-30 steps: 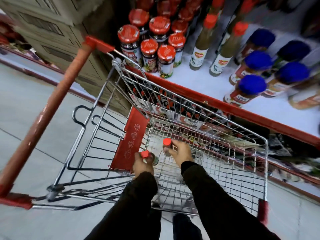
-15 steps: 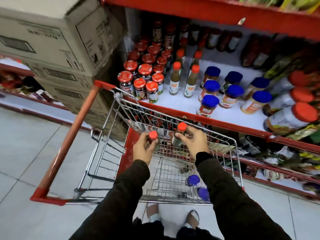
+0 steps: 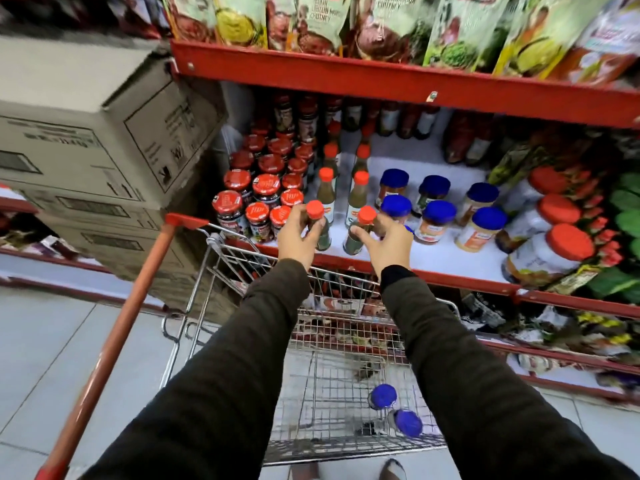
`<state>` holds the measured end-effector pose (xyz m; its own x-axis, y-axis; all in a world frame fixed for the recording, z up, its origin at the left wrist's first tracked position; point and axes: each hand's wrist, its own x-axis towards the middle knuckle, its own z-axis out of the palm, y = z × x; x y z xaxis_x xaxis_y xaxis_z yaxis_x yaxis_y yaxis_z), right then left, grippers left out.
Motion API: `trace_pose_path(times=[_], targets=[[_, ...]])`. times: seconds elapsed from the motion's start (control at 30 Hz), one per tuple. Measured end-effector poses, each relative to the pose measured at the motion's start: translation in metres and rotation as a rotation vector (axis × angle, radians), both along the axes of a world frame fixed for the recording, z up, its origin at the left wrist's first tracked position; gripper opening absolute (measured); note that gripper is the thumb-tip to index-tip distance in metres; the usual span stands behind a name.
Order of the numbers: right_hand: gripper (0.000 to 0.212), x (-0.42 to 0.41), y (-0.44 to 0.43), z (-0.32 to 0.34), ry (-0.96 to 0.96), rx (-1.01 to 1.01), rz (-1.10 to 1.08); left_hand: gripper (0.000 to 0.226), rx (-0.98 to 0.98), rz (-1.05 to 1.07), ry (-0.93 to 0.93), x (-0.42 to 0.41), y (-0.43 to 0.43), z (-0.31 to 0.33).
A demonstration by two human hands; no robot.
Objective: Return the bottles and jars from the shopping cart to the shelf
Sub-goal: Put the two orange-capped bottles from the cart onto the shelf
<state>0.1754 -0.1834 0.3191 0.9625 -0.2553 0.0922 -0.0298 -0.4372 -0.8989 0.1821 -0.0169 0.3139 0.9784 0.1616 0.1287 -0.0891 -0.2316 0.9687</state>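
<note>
My left hand (image 3: 297, 237) was clamped round a green sauce bottle (image 3: 320, 227) with an orange cap, and my right hand (image 3: 382, 243) gripped a second bottle (image 3: 357, 233) of the same kind. Both bottles were at the front edge of the white shelf (image 3: 436, 254), just ahead of two matching bottles standing there, between the red-lidded jars (image 3: 258, 199) and the blue-lidded jars (image 3: 440, 216). Down in the shopping cart (image 3: 332, 393), two blue-capped jars (image 3: 394, 408) lay on the wire floor.

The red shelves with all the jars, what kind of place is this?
Most likely a grocery store aisle. Red metal shelves hold rows of red-lidded glass jars and blue-lidded jars, and a silver wire shopping cart stands in front.
</note>
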Motion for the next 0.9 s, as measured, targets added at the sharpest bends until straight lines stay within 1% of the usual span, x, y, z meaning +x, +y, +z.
trace_pose_path(times=[0.1,0.23,0.37,0.6,0.63,0.7,0.77,0.83,0.9], targets=[[0.029,0.018,0.003,-0.004,0.041,-0.007,0.014,0.027,0.061,-0.025,0.027,0.020,-0.003,-0.005],[0.030,0.033,0.006,-0.009,0.079,-0.086,0.032,0.023,0.155,-0.013,0.070,0.033,-0.005,-0.015],[0.030,0.041,0.009,-0.012,0.098,-0.160,0.020,0.025,0.190,-0.013,0.098,0.040,-0.006,-0.017],[0.029,0.047,0.013,-0.010,0.143,-0.224,0.033,0.029,0.271,0.008,0.120,0.043,-0.011,-0.015],[0.031,0.045,0.012,-0.010,0.147,-0.223,0.038,0.030,0.266,0.014,0.120,0.042,-0.012,-0.016],[0.042,0.040,0.009,-0.011,0.165,-0.193,0.047,0.034,0.251,0.023,0.120,0.039,-0.012,-0.017],[0.053,0.029,0.006,-0.013,0.179,-0.112,0.033,0.041,0.187,0.034,0.122,0.032,-0.014,-0.019],[0.054,0.012,0.002,-0.018,0.156,-0.014,0.005,0.046,0.061,0.094,0.129,0.020,-0.017,-0.024],[0.047,-0.010,-0.003,-0.030,0.119,0.035,-0.008,0.045,-0.019,0.170,0.117,0.001,-0.024,-0.033]])
